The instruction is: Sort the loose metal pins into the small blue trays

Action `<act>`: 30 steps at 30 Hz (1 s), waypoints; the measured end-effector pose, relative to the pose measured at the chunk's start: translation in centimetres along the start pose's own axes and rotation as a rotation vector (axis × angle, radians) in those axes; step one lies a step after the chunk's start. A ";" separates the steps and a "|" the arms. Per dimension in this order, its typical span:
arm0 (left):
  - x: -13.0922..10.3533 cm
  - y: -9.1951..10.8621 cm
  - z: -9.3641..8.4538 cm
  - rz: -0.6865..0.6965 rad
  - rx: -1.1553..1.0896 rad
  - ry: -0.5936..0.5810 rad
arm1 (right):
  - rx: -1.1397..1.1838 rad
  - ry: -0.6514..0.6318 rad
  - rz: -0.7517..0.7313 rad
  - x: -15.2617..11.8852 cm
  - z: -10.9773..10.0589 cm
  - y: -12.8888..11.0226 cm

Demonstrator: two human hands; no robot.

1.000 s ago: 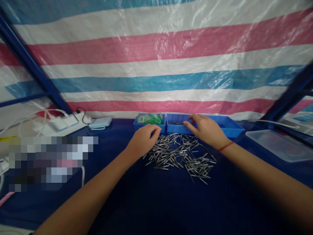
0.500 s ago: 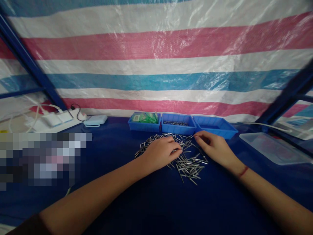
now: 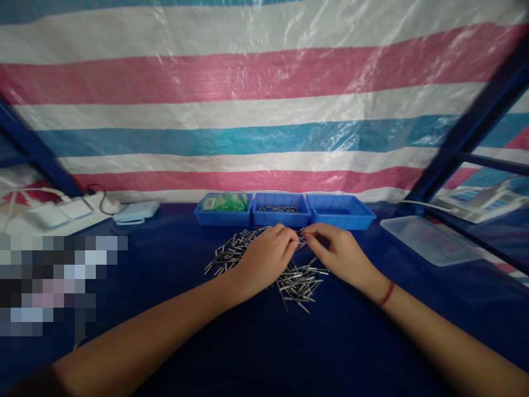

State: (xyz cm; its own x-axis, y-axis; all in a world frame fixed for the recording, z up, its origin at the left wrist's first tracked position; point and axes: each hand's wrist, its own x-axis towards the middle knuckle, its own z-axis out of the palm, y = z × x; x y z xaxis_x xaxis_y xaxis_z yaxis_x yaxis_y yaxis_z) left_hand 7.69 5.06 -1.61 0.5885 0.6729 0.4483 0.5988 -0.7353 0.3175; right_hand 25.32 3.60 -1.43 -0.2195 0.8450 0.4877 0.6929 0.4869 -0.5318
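A loose pile of blind rivets (image 3: 298,284), thin silvery pins with thicker ends, is spread on the dark blue table. Over the middle of it rests my left hand (image 3: 268,253), its fingers curled closed; whatever is in them is hidden. My right hand (image 3: 341,253) pinches thumb and forefinger together at the pile's far right edge, close to the left fingertips. A thin metal rivet seems to show at that pinch, though it is small and partly covered. Behind the hands, the middle blue bin (image 3: 281,218) contains more rivets.
A left blue bin (image 3: 223,218) holds green plastic packets; a right blue bin (image 3: 341,220) stands beside the middle one. Farther right lies a clear plastic lid (image 3: 430,240). A power strip (image 3: 70,212) and a pale blue case (image 3: 136,211) sit at left, before a striped tarp (image 3: 248,77).
My right hand has come left toward my left hand, so their fingertips are now nearly together. The left hand has curled more tightly. The whole view has turned slightly right.
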 end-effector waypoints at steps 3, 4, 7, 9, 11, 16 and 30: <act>-0.8 -0.1 0.1 -0.148 -0.302 0.099 | 0.106 -0.037 -0.047 -0.4 0.2 -1.3; -1.0 0.0 0.1 -0.185 -0.382 0.119 | 0.139 -0.042 -0.046 -0.5 0.3 -1.6; -1.2 0.4 0.2 -0.248 -0.547 0.178 | 0.202 0.014 -0.009 -0.9 0.5 -2.1; -1.3 0.8 0.2 -0.275 -0.616 0.189 | 0.235 0.071 0.010 -1.1 0.5 -2.1; -1.5 1.2 0.2 -0.302 -0.668 0.174 | 0.282 0.094 0.010 -1.2 0.5 -2.1; -1.8 1.5 -0.1 -0.296 -0.682 0.126 | 0.379 0.087 -0.014 -1.3 0.3 -2.7; -1.7 1.4 -0.4 -0.129 -0.573 0.119 | 0.397 0.091 -0.041 -1.3 0.1 -2.7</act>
State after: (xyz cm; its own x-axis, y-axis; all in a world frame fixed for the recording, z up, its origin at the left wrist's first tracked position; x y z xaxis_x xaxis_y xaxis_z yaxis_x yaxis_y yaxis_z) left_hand 7.29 2.86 -1.63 0.4458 0.7704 0.4558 0.2539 -0.5971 0.7610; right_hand 23.66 1.18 -0.73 -0.1678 0.8087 0.5638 0.3618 0.5825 -0.7278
